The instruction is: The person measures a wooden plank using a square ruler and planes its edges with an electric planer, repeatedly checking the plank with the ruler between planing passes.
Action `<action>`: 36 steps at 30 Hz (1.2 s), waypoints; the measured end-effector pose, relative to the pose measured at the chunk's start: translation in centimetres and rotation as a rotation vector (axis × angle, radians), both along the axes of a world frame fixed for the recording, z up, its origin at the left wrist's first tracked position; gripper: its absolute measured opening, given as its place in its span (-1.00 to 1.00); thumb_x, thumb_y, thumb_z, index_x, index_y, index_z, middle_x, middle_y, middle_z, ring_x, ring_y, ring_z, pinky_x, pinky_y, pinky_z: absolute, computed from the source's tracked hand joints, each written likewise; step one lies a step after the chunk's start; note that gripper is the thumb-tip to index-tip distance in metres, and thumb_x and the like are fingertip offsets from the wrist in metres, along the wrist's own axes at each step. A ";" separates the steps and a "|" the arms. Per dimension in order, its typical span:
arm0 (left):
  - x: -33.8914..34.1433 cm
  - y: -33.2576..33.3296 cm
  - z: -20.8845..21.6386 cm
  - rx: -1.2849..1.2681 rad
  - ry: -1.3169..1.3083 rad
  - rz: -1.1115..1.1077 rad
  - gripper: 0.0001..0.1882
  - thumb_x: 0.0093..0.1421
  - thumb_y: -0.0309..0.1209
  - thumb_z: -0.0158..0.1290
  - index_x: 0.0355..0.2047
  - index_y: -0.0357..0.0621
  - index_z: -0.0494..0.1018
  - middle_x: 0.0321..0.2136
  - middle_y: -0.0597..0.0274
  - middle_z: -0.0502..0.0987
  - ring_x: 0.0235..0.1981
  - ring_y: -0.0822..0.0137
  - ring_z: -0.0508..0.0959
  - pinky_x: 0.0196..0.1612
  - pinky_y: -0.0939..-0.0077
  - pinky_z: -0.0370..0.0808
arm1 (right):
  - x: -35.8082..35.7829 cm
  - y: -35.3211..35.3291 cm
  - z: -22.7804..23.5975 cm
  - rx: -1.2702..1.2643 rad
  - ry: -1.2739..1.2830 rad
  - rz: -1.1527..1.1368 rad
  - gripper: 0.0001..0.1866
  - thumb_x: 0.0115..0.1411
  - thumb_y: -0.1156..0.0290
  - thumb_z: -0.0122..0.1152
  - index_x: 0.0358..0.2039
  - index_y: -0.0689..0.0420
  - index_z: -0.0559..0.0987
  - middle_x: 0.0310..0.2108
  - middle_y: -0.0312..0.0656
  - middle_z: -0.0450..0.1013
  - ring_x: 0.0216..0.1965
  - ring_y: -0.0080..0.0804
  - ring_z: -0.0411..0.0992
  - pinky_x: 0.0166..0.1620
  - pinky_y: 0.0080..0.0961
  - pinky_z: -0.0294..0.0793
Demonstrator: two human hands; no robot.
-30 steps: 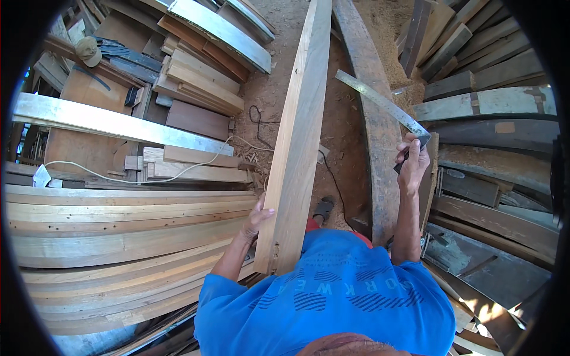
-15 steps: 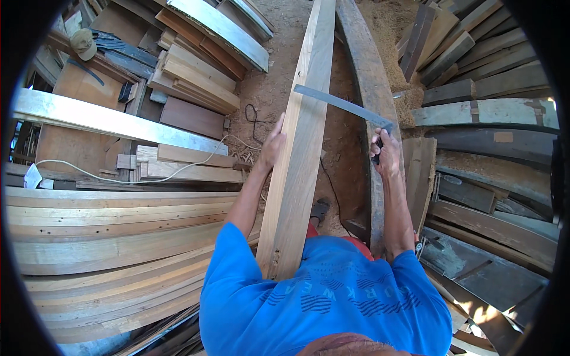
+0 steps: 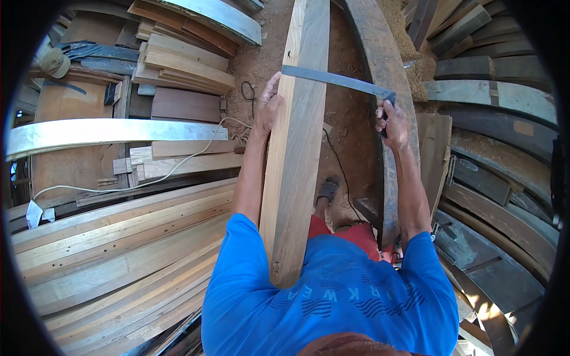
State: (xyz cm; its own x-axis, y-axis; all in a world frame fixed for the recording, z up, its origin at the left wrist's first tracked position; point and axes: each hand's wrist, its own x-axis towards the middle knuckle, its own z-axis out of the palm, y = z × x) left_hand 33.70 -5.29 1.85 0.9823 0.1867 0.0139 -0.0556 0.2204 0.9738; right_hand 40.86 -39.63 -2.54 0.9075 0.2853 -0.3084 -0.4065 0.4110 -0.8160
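A long squared wooden beam [image 3: 303,136] runs from against my blue shirt to the far edge of the view. Across its top lies the thin metal blade of a try square [image 3: 338,79], extending past the beam's right side. My right hand [image 3: 393,123] is closed around the square's dark handle, above the worn plank on the right. On the beam's left side, my left hand [image 3: 270,104] grips the edge with bent fingers, close to the blade's end. Part of the left hand's grip is hidden by the beam.
A curved, worn plank [image 3: 389,71] stands to the right of the beam. Stacked boards [image 3: 119,237] fill the left side, with a pale cable [image 3: 178,166] over some. More timber [image 3: 493,95] lies right. Sawdust and a dark cord [image 3: 335,154] are on the ground.
The try square and my right hand have moved farther along the beam. My left hand has also slid forward along its edge. The whole view has shifted slightly.
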 end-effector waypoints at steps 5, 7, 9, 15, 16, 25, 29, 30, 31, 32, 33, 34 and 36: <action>0.6 0.7 -0.3 -0.099 0.050 -0.008 -0.32 0.11 -0.59 -0.14 0.31 -0.23 0.14 -0.20 0.12 0.60 -0.31 0.48 0.58 -0.23 0.57 0.55 | 0.9 0.3 -0.8 -0.042 0.001 0.040 -0.74 0.43 0.19 0.02 -0.16 0.14 0.44 -0.52 -0.35 0.40 -0.68 -0.66 0.22 -0.59 -0.63 0.32; 0.5 1.6 -0.7 -0.069 0.038 -0.021 -0.32 0.10 -0.58 -0.14 0.31 -0.24 0.15 -0.20 0.12 0.60 -0.29 0.48 0.58 -0.21 0.56 0.55 | 1.0 0.7 -1.0 -0.049 -0.010 0.041 -0.74 0.43 0.19 0.02 -0.15 0.14 0.45 -0.52 -0.36 0.40 -0.68 -0.65 0.23 -0.58 -0.63 0.33; 0.4 2.0 -1.1 -0.055 0.027 -0.014 -0.31 0.09 -0.59 -0.13 0.30 -0.26 0.15 -0.19 0.11 0.59 -0.29 0.46 0.58 -0.20 0.54 0.55 | 0.8 1.3 -1.2 -0.034 -0.017 0.055 -0.74 0.44 0.20 0.02 -0.14 0.14 0.47 -0.52 -0.36 0.39 -0.66 -0.65 0.24 -0.56 -0.62 0.34; 0.2 1.0 0.6 -0.025 0.087 0.009 -0.36 0.07 -0.60 -0.17 0.25 -0.30 0.22 0.05 0.03 0.46 0.04 0.33 0.48 0.16 0.41 0.41 | 1.0 1.5 -1.9 -0.046 0.142 0.071 -0.74 0.43 0.19 0.03 -0.19 0.14 0.47 -0.54 -0.38 0.38 -0.67 -0.66 0.22 -0.58 -0.62 0.30; 0.2 1.4 0.4 -0.026 0.089 0.006 -0.36 0.07 -0.60 -0.17 0.25 -0.30 0.22 0.05 0.03 0.46 0.04 0.33 0.48 0.16 0.41 0.41 | 1.2 1.5 -2.1 -0.047 0.144 0.069 -0.74 0.43 0.19 0.03 -0.19 0.14 0.47 -0.54 -0.38 0.38 -0.67 -0.66 0.22 -0.58 -0.62 0.30; 0.2 2.8 -0.5 0.064 0.167 0.018 -0.37 0.08 -0.61 -0.14 0.24 -0.21 0.28 -0.08 0.11 0.54 -0.19 0.47 0.55 -0.09 0.55 0.53 | 1.5 2.1 -2.2 -0.046 0.244 0.091 -0.74 0.43 0.18 0.03 -0.22 0.13 0.47 -0.55 -0.40 0.38 -0.69 -0.68 0.20 -0.60 -0.64 0.27; 0.2 2.9 -0.6 0.051 0.148 0.033 -0.36 0.08 -0.61 -0.13 0.25 -0.21 0.27 -0.06 0.13 0.53 -0.17 0.47 0.55 -0.05 0.55 0.51 | 1.2 2.3 -2.1 -0.119 0.099 0.050 -0.74 0.42 0.17 0.05 -0.20 0.13 0.47 -0.54 -0.41 0.38 -0.67 -0.69 0.21 -0.58 -0.64 0.28; 0.2 2.9 -0.7 0.050 0.151 0.031 -0.36 0.08 -0.61 -0.13 0.25 -0.21 0.27 -0.05 0.13 0.53 -0.17 0.47 0.54 -0.04 0.55 0.50 | 1.2 2.3 -2.0 -0.144 0.087 0.047 -0.74 0.42 0.17 0.05 -0.20 0.13 0.47 -0.55 -0.41 0.38 -0.66 -0.69 0.21 -0.57 -0.64 0.29; 0.2 3.0 -0.8 0.049 0.156 0.028 -0.36 0.08 -0.61 -0.13 0.25 -0.21 0.27 -0.04 0.13 0.53 -0.16 0.46 0.54 -0.03 0.55 0.50 | 1.2 2.3 -2.1 -0.145 0.086 0.046 -0.74 0.42 0.17 0.05 -0.20 0.13 0.47 -0.55 -0.41 0.38 -0.66 -0.69 0.21 -0.57 -0.64 0.29; 0.2 3.0 -0.9 0.052 0.144 0.029 -0.36 0.08 -0.61 -0.13 0.25 -0.21 0.27 -0.03 0.13 0.52 -0.16 0.46 0.54 -0.03 0.55 0.50 | 1.2 2.3 -2.1 -0.160 0.085 0.045 -0.73 0.42 0.16 0.05 -0.20 0.13 0.47 -0.55 -0.41 0.38 -0.66 -0.69 0.22 -0.57 -0.64 0.29; 0.3 3.1 -0.9 0.053 0.137 0.030 -0.36 0.08 -0.61 -0.13 0.25 -0.21 0.27 -0.03 0.13 0.52 -0.15 0.46 0.54 -0.03 0.55 0.50 | 1.3 2.3 -2.1 -0.176 0.084 0.043 -0.73 0.42 0.16 0.05 -0.20 0.13 0.47 -0.55 -0.41 0.38 -0.66 -0.70 0.22 -0.58 -0.63 0.30; 0.3 3.2 -1.0 0.055 0.131 0.031 -0.36 0.08 -0.61 -0.13 0.25 -0.21 0.27 -0.03 0.13 0.52 -0.15 0.46 0.54 -0.03 0.56 0.50 | 1.3 2.4 -2.1 -0.175 0.083 0.043 -0.73 0.42 0.16 0.05 -0.20 0.13 0.47 -0.55 -0.41 0.38 -0.66 -0.70 0.22 -0.58 -0.63 0.30; 0.3 3.4 -1.1 0.041 0.136 0.028 -0.36 0.08 -0.61 -0.13 0.25 -0.21 0.27 -0.03 0.13 0.52 -0.15 0.46 0.54 -0.04 0.55 0.50 | 1.3 2.6 -2.0 -0.186 0.091 0.038 -0.73 0.43 0.16 0.04 -0.20 0.13 0.47 -0.56 -0.41 0.38 -0.66 -0.70 0.22 -0.58 -0.63 0.30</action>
